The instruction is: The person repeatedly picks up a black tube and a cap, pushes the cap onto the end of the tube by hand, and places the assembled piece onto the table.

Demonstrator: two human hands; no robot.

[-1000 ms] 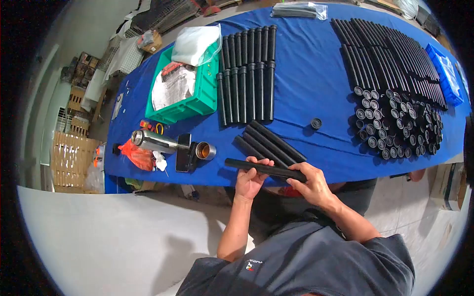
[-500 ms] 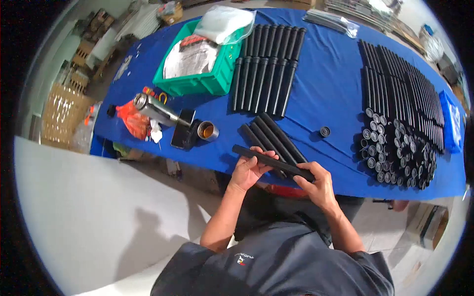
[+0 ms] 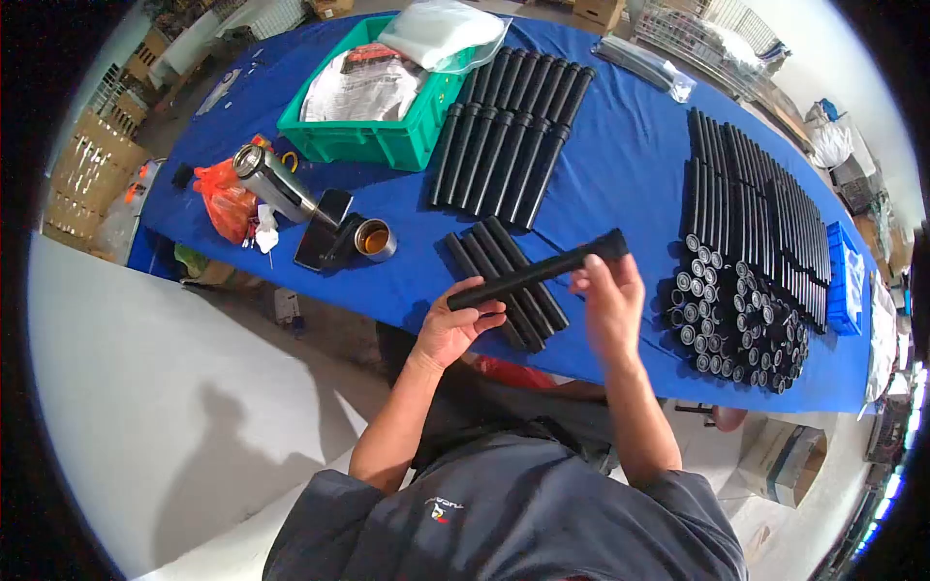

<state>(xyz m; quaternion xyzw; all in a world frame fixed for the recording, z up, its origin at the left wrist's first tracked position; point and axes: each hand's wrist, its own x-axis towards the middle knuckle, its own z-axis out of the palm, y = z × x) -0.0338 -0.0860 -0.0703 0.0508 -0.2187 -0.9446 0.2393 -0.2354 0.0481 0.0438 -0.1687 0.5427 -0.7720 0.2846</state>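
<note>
A black tube (image 3: 528,277) is held up at a slant over the table. My left hand (image 3: 453,324) is wrapped round its lower left end. At its raised right end sits a wider black cap (image 3: 609,246), and my right hand (image 3: 612,295) grips this cap with thumb and fingers. Beneath the held tube, several plain black tubes (image 3: 502,254) lie side by side on the blue cloth.
Capped tubes (image 3: 504,145) lie in two rows beside a green crate (image 3: 363,145). Rightward are many more tubes (image 3: 751,194), loose round caps (image 3: 712,329) and a blue bin (image 3: 845,290). A steel flask (image 3: 276,184), black phone stand (image 3: 329,237) and cup (image 3: 376,240) stand leftward.
The single cap that lay on the cloth is gone from there, and a cap now sits at the tube's right end. My right hand has moved up with that end. The view has shifted.
</note>
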